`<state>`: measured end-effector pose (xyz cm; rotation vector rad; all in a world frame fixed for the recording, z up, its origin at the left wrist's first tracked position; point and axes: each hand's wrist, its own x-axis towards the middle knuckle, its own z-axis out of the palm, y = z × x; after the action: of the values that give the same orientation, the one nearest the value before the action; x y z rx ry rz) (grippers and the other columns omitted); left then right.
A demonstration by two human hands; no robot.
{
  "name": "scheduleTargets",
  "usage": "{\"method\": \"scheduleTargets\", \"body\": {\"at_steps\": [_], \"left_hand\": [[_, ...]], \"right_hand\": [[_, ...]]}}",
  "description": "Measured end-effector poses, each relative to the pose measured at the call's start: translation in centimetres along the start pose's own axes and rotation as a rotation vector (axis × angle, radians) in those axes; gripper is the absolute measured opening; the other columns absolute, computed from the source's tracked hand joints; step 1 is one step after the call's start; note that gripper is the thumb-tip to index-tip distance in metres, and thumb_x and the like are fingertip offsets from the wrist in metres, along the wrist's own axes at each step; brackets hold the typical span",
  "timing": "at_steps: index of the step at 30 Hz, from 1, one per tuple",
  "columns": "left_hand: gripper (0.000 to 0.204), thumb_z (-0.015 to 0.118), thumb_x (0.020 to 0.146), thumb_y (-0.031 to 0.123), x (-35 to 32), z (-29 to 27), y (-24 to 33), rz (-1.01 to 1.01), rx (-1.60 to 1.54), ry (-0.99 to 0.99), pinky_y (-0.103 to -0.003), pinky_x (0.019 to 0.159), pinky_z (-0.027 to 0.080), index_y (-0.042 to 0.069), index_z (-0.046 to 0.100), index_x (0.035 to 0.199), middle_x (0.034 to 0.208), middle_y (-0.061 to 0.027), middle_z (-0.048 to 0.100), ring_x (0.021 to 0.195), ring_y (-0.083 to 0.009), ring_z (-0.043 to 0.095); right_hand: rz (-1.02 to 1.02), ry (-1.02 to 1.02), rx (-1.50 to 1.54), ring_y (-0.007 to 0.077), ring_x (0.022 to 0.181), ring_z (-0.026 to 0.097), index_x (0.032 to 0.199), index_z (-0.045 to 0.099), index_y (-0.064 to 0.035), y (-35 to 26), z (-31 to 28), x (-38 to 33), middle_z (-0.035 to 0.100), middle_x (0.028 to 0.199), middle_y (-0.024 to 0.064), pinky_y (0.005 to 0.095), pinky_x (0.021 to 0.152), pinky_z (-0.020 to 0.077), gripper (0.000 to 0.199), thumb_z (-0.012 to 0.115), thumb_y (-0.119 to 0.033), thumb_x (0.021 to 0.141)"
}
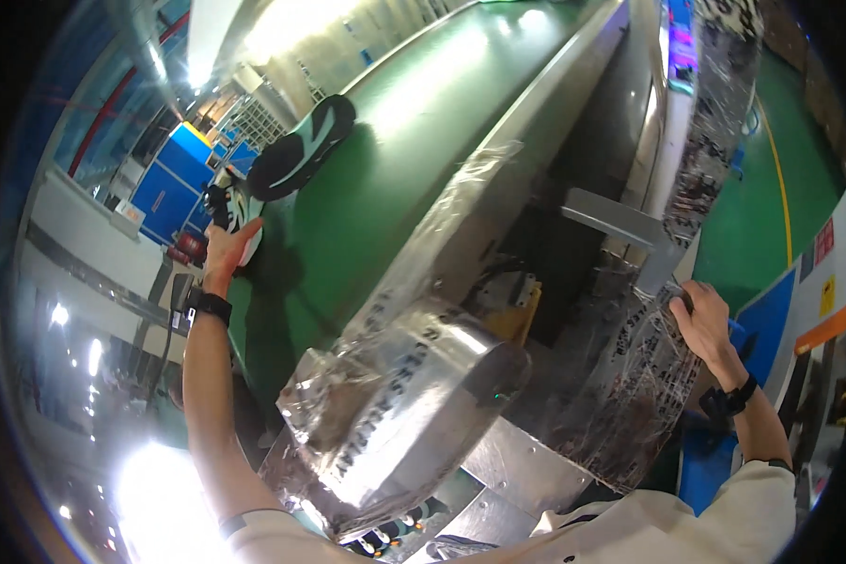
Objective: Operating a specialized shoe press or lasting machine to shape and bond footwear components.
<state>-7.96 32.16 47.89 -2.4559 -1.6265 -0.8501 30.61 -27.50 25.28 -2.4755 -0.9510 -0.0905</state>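
Observation:
At the far left, my left hand reaches out along the edge of a green conveyor belt. It grips a white and black shoe, with the thumb along its side; the other fingers are mostly hidden. Just beyond it lies a second shoe, dark with a pale green curved band, on the belt. On the right, my right hand curls its fingers over the edge of a plastic-wrapped machine panel. A grey metal bracket stands right beside that hand.
Between my arms sits a rounded metal housing in printed plastic film. Behind it, a yellow part lies within a dark recess. A blue cabinet stands at the far left. Several shoes show below the housing. A yellow line crosses the right floor.

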Motion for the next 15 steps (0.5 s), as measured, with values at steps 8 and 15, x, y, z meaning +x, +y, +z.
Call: {"method": "scheduleTargets", "body": {"at_steps": [8, 15], "left_hand": [[0.082, 0.085, 0.063, 0.03, -9.3, -4.3, 9.1, 0.322, -0.189, -0.16, -0.037, 0.092, 0.048, -0.001, 0.048, 0.13, 0.113, -0.0172, 0.065, 0.104, -0.0275, 0.064], [0.086, 0.082, 0.066, 0.02, -20.6, -16.1, 24.6, 0.802, 0.247, -0.082, -0.04, 0.101, 0.045, 0.003, 0.041, 0.14, 0.127, -0.0221, 0.057, 0.119, -0.0324, 0.056]], "right_hand": [[-0.074, 0.053, -0.002, 0.038, 0.092, 0.062, 0.104, 0.064, 0.0025, 1.5, -0.3, -0.3, 0.066, 0.094, 0.0217, 0.0469, 0.077, 0.051, 0.034, 0.063, -0.026, 0.086], [-0.044, -0.06, 0.12, 0.0386, 0.1, 0.062, 0.115, 0.061, 0.0011, 0.8, -1.6, -0.8, 0.066, 0.105, 0.0219, 0.0475, 0.085, 0.0488, 0.043, 0.066, -0.03, 0.086]]}}
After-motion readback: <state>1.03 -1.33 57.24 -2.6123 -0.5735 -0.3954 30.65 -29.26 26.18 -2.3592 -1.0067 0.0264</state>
